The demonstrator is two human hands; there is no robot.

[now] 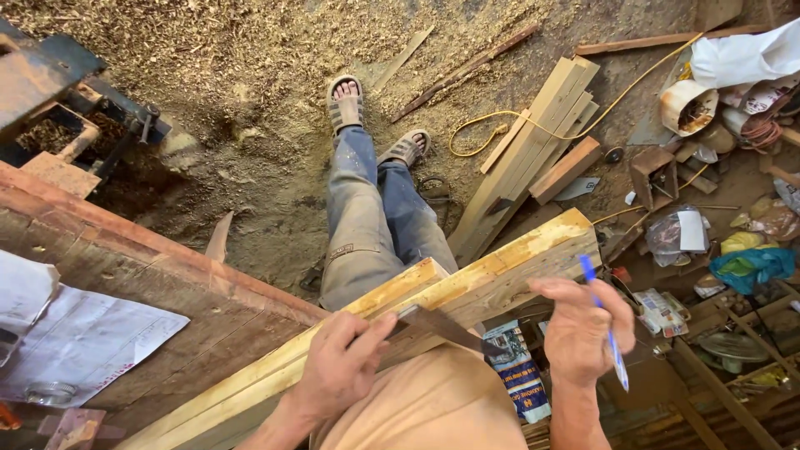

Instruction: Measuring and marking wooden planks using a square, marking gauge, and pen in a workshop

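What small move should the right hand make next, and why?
Probably bring the pen down to the timber beside the square. The left hand presses the square flat on the timber, while the right hand holds the pen raised, clear of the wood.

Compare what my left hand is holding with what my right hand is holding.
The left hand presses a flat, dark metal blade against the wood beams; the right hand holds a slim blue pen in the air, off the wood. The blade lies nearly flat along the beams, while the pen stands steeply, close to upright. The blade is wide and dull, the pen thin and bright. Both are long, narrow hand tools.
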